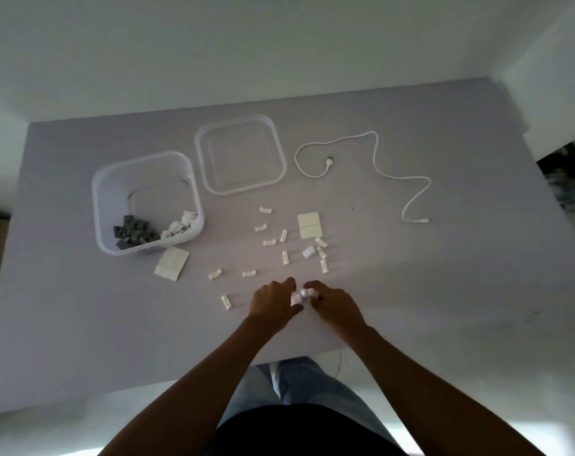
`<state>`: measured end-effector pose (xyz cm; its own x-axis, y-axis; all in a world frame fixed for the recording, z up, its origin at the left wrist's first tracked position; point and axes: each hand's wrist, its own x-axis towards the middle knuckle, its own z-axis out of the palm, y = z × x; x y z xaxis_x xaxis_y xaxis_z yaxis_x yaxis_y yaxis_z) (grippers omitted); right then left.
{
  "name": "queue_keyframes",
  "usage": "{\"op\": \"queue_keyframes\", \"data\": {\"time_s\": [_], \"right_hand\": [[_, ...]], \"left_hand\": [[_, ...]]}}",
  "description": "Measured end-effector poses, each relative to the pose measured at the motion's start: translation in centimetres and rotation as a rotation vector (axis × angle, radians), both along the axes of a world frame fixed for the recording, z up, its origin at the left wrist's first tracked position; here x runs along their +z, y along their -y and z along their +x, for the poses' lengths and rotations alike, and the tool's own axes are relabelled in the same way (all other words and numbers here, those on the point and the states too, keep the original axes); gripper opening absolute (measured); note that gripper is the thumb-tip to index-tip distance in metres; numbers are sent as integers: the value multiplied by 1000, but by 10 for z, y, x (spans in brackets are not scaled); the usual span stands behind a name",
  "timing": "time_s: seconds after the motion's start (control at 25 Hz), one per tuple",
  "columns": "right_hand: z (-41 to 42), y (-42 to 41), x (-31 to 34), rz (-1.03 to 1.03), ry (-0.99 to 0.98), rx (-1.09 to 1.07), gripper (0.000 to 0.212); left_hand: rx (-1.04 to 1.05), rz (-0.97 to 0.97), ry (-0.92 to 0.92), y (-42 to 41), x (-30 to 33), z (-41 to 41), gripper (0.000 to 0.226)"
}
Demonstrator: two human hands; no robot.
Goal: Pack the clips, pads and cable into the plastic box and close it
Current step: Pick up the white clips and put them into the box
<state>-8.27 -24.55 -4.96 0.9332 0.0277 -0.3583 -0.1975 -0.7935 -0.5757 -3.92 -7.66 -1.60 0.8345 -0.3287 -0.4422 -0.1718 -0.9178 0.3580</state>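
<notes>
My left hand (274,299) and right hand (332,302) both pinching gathered white clips (302,296). Box (121,192) far left, part filled; lid (240,156), cable (375,153), pads (309,225) outside. Risk: clips spill crossing table, grip loose.

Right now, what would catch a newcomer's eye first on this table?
Two hands, the left hand and the right hand, meet at the near edge, gathering white clips. More lie scattered beyond. At the far left an open plastic box holds grey and white clips; a white cable snakes at the right.
</notes>
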Motion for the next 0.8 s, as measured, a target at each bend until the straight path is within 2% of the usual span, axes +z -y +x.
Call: {"op": "queue_keyframes", "data": {"time_s": [0.12,0.2,0.24,0.32,0.36,0.44,0.48,0.52,0.56,0.64,0.72,0.76,0.8], "right_hand": [[5,-2,-5,-7,61,-82,26],[10,-4,-3,116,110,-262,20],[14,-4,1,263,104,-409,12],[25,2,11,764,-67,-709,18],[29,6,16,1022,-156,-788,19],[37,16,31,1336,-267,-826,9],[43,20,38,1371,-291,-806,4],[49,22,41,1331,-297,-787,7],[56,21,42,1193,-273,-767,17],[68,15,36,762,-119,-660,31],[78,10,26,270,84,-422,18],[80,8,23,82,121,-285,15],[83,6,20,-59,113,-172,24]], "left_hand": [[32,46,32,4,-8,-2,32],[167,-50,-19,6,-10,2,29],[253,-141,-87,7,-10,6,29],[451,-400,-272,7,-3,21,27],[564,-556,-402,4,4,27,24],[749,-855,-641,-5,19,39,30],[792,-964,-722,-10,25,45,35],[808,-1033,-777,-14,32,50,37],[813,-1076,-808,-17,36,55,38],[789,-1110,-816,-23,43,62,36],[765,-1087,-788,-28,48,66,35],[769,-1067,-771,-31,50,67,35],[779,-1041,-750,-37,51,69,36]]}}
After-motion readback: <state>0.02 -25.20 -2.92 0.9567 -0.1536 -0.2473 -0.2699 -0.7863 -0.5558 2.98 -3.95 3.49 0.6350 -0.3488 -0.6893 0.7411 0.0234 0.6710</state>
